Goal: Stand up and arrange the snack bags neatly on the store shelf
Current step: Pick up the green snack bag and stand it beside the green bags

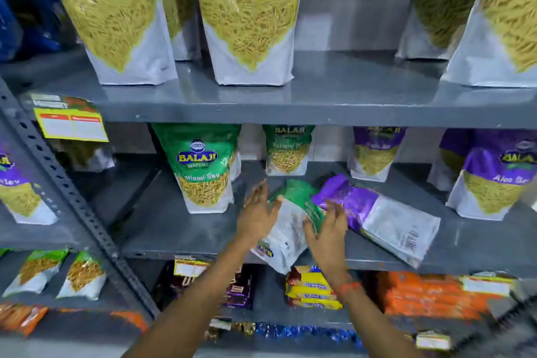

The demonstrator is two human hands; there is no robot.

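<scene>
On the middle shelf (180, 229), a fallen green bag (286, 229) is cupped between the spread left hand (257, 216) and right hand (327, 229), neither clenched, evidently for righting.

Purple, green and white bags on grey steel

The fallen green bag (290, 212) and fallen purple bag (374, 218) show white backs; the standing green bag (203, 167) has a yellow-lettered blue logo; the 2 upper bags (250, 17) are purple over white; the shelf (290, 113) is grey.
</scene>
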